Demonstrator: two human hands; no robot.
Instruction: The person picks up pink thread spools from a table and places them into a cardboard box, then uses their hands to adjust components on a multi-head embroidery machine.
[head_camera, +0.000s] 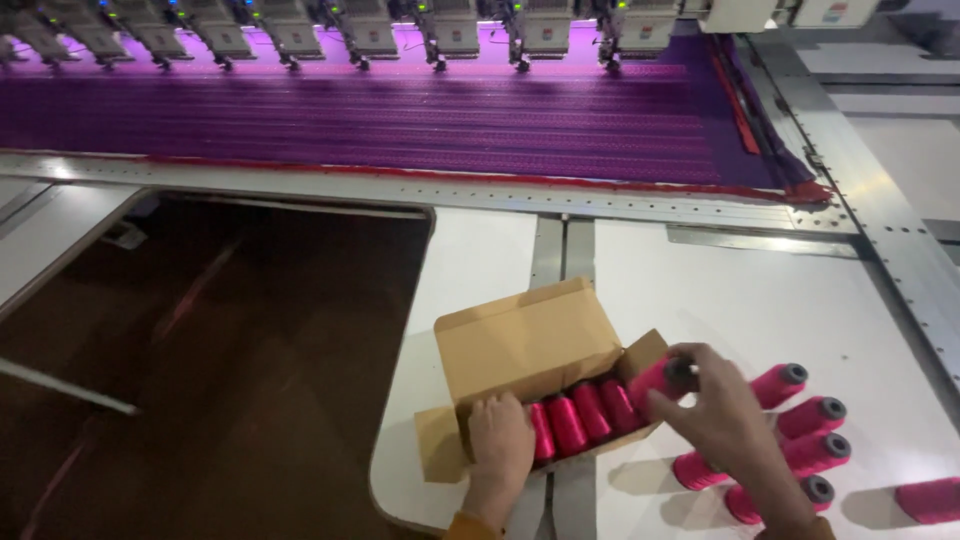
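We are noting a pink thread spool (655, 378) at the right end of an open cardboard box (520, 345), raised a little above the row still packed inside. The right hand (722, 410) is gripping it: fingers are curling over the spool's dark end cap, thumb coming in from below, wrist bent and forearm running down toward the lower right corner. So that hand is closing around the spool, not lying flat.

The left hand (500, 440) is pressing on the box's near left edge, knuckles up, fingers folding over the rim beside the first spool; it is bracing the cardboard rather than holding anything loose.

Inside the box, four more pink spools (585, 415) are lying side by side, touching. The lid flap is standing open toward the far side.

Just right of the box, five loose spools (812, 415) are lying on the white table (730, 300), partly under the right forearm, and one more (930, 500) is sitting apart at the frame's edge.

Beyond the table, purple fabric (400, 125) is stretching beneath a row of embroidery heads (450, 30).
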